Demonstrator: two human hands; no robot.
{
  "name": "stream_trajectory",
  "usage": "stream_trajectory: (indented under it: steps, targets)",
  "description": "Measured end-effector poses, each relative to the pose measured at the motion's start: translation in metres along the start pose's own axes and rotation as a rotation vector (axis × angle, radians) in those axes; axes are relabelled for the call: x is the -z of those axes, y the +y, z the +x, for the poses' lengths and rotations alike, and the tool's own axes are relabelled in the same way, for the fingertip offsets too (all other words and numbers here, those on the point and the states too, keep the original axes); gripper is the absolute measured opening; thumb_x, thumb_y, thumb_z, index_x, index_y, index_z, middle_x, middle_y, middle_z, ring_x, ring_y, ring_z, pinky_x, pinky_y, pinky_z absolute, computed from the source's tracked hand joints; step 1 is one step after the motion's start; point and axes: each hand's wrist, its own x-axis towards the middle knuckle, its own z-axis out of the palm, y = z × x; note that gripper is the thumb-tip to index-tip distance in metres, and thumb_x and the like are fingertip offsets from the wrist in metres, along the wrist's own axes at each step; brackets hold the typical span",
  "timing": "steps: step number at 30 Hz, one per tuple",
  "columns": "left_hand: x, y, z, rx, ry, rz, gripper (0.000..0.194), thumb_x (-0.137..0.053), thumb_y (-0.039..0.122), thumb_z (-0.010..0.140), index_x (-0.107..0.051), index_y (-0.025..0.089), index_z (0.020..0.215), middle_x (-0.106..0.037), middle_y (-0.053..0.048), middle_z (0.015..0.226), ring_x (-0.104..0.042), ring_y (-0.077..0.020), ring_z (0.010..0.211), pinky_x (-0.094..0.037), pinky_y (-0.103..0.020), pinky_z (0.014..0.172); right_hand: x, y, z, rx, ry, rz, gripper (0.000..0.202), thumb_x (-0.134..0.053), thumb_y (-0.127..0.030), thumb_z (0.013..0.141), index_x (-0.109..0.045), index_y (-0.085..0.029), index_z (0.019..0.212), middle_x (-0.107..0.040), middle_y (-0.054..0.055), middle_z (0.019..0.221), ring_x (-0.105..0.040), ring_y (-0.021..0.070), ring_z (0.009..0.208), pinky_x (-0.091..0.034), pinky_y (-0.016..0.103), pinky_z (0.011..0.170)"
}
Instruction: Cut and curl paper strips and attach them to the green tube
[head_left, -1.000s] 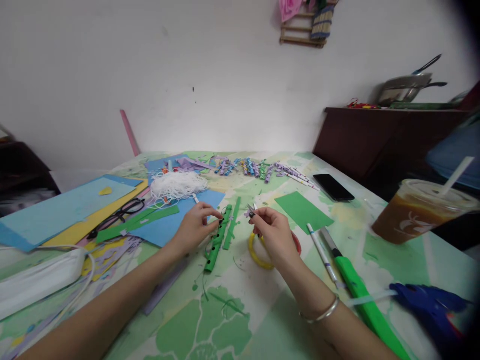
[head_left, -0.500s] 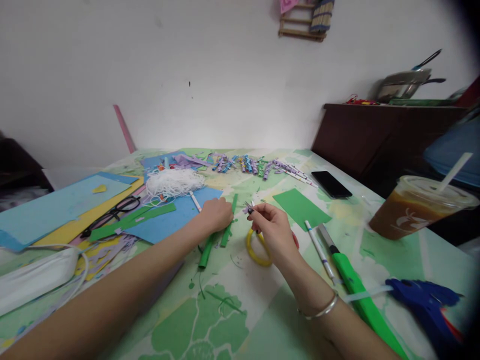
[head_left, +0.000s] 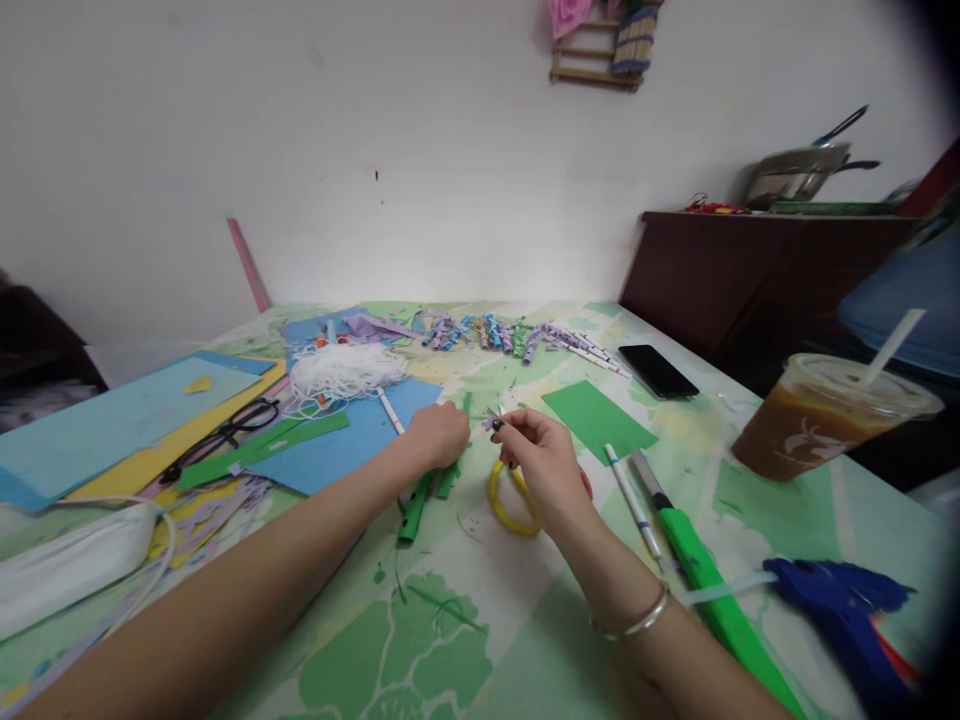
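Observation:
My left hand [head_left: 441, 436] is closed, its fingers curled down over the far end of a rolled green paper tube [head_left: 412, 515]. Beside that tube lies a narrow green paper strip [head_left: 448, 482], partly covered by the hand. My right hand [head_left: 538, 442] pinches a small pointed dark-metal piece [head_left: 491, 414] between thumb and forefinger; its exact kind is unclear. Beneath the right hand, scissors with a yellow loop handle [head_left: 513, 505] and a red one rest on the tablecloth, mostly hidden. A green paper sheet [head_left: 598, 418] lies to the right of that hand.
White string [head_left: 349, 372], blue paper [head_left: 330, 455] and glasses [head_left: 225, 432] lie left. Curled paper pieces [head_left: 491, 332] line the back. At right are a marker [head_left: 632, 500], green-handled knife [head_left: 720, 590], phone [head_left: 658, 371], drink cup [head_left: 780, 425] and blue glue gun [head_left: 832, 610].
The view has tilted up slightly and shifted. Holes now show in the green tube, which looks slightly turned. Both hands stay in nearly the same places.

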Motion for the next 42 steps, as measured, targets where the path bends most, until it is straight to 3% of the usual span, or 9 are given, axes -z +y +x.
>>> stream_trajectory:
  steps: [7, 15, 18, 22, 26, 30, 38, 42]
  targets:
    - [0.001, 0.007, -0.005, -0.008, 0.007, 0.028, 0.034, -0.038, 0.016, 0.085, -0.063, 0.012, 0.107, -0.060, -0.022, 0.108, -0.059, -0.0312, 0.100, -0.047, -0.040, 0.078, 0.000, -0.001, 0.000, 0.034, -0.012, 0.025, 0.011, -0.062, -0.027, 0.065, -0.059, -0.017, 0.066, -0.058, -0.001, 0.059, -0.048, 0.0099, 0.050, -0.038, 0.023, 0.049]
    - [-0.007, 0.006, -0.005, -0.019, 0.072, -0.019, 0.031, -0.040, 0.019, 0.083, -0.063, 0.011, 0.102, -0.061, -0.022, 0.106, -0.055, -0.0327, 0.103, -0.046, -0.041, 0.079, -0.001, -0.002, 0.001, 0.031, -0.003, 0.035, 0.010, -0.061, -0.025, 0.064, -0.059, -0.016, 0.066, -0.059, -0.001, 0.058, -0.048, 0.0097, 0.049, -0.036, 0.023, 0.048]
    - [-0.007, -0.007, -0.001, -0.045, 0.089, -0.088, 0.027, -0.043, 0.020, 0.080, -0.064, 0.013, 0.096, -0.064, -0.019, 0.101, -0.058, -0.0284, 0.095, -0.046, -0.036, 0.074, 0.002, -0.003, 0.002, 0.031, 0.019, 0.043, 0.010, -0.061, -0.026, 0.064, -0.059, -0.017, 0.065, -0.059, -0.002, 0.057, -0.048, 0.0098, 0.049, -0.037, 0.023, 0.048]
    - [-0.005, -0.036, 0.004, -0.123, 0.084, -0.203, 0.022, -0.045, 0.014, 0.071, -0.066, 0.017, 0.077, -0.067, -0.008, 0.079, -0.060, -0.0193, 0.074, -0.043, -0.027, 0.066, 0.006, -0.005, 0.005, 0.036, 0.045, 0.065, 0.008, -0.061, -0.025, 0.064, -0.058, -0.017, 0.065, -0.057, -0.003, 0.056, -0.047, 0.0094, 0.049, -0.037, 0.023, 0.049]
    - [-0.005, -0.052, 0.005, -0.160, 0.103, -0.297, 0.026, -0.044, 0.013, 0.070, -0.066, 0.019, 0.083, -0.069, -0.003, 0.084, -0.061, -0.0161, 0.076, -0.042, -0.023, 0.065, 0.007, -0.006, 0.005, 0.036, 0.044, 0.075, 0.008, -0.061, -0.025, 0.064, -0.058, -0.017, 0.066, -0.055, -0.004, 0.055, -0.047, 0.0096, 0.049, -0.036, 0.023, 0.049]
    - [-0.010, -0.047, 0.009, -0.165, 0.111, -0.315, 0.017, -0.054, 0.020, 0.070, -0.066, 0.018, 0.082, -0.069, -0.005, 0.083, -0.061, -0.0185, 0.076, -0.040, -0.024, 0.064, 0.007, -0.007, 0.006, 0.038, 0.041, 0.093, 0.008, -0.062, -0.024, 0.064, -0.059, -0.017, 0.066, -0.055, -0.004, 0.056, -0.046, 0.0090, 0.048, -0.036, 0.023, 0.049]
    - [-0.010, -0.043, 0.020, -0.149, 0.040, -0.353, 0.013, -0.059, 0.008, 0.059, -0.062, 0.019, 0.065, -0.066, 0.000, 0.066, -0.057, -0.0151, 0.063, -0.035, -0.022, 0.054, 0.009, -0.009, 0.006, 0.024, 0.035, 0.079, 0.012, -0.064, -0.026, 0.063, -0.060, -0.016, 0.068, -0.058, -0.003, 0.058, -0.046, 0.0085, 0.048, -0.035, 0.023, 0.049]
    - [-0.007, -0.045, 0.014, -0.185, 0.087, -0.402, 0.009, -0.059, 0.011, 0.061, -0.060, 0.018, 0.065, -0.062, 0.001, 0.062, -0.054, -0.0138, 0.060, -0.034, -0.022, 0.053, 0.009, -0.008, 0.006, 0.017, 0.019, 0.073, 0.011, -0.064, -0.025, 0.063, -0.060, -0.016, 0.068, -0.058, -0.002, 0.058, -0.046, 0.0081, 0.048, -0.035, 0.022, 0.048]
